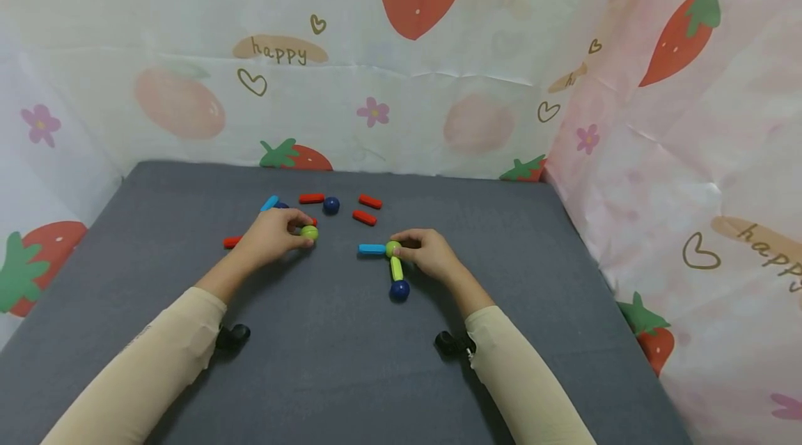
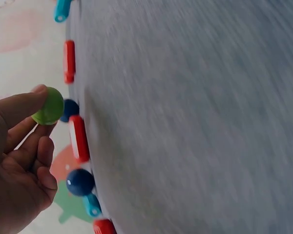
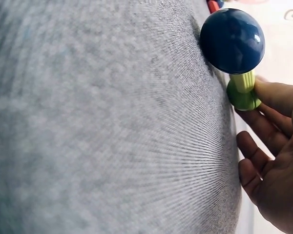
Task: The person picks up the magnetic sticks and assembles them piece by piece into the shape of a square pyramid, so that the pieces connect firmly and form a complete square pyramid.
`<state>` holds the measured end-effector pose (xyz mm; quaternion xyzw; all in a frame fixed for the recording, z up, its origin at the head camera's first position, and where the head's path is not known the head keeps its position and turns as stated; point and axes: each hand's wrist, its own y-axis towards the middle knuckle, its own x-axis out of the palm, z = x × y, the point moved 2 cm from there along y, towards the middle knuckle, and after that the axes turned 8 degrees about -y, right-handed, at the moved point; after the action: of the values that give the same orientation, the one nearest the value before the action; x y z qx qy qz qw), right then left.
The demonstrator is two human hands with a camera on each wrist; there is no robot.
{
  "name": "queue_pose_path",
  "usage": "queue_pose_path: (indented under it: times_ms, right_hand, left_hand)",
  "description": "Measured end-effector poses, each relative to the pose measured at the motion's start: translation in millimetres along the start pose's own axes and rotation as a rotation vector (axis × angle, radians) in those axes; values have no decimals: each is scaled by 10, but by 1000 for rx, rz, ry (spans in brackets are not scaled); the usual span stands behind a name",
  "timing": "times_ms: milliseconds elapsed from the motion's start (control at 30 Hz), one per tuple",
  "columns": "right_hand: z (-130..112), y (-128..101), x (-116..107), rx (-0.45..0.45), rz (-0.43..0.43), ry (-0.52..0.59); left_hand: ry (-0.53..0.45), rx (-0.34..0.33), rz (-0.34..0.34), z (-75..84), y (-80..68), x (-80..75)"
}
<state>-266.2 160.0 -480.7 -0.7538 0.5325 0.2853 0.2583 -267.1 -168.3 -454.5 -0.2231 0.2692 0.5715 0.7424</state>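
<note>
While the left hand is pinching a loose green ball between thumb and fingers on the left side of the bench, the right hand is gripping a second green ball farther right — its fingers, too, closing only to the ball's width. From that second ball a light blue rod is pointing left and a yellow-green rod is running nearer to a dark blue ball, while red rods and another dark blue ball are lying toward the far edge.
</note>
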Motion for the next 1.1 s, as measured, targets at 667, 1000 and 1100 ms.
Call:
queue_pose_path:
  times_ms: [667, 1000, 1100]
  right_hand:
    - [-8, 1, 10, 5, 4, 4]
    - [2, 10, 8, 9, 16, 16]
    - [5, 10, 3, 10, 21, 15]
  left_hand:
    - [-21, 56, -87, 284, 147, 491]
    - [7, 47, -109, 336, 200, 635]
    - [4, 29, -110, 327, 206, 653]
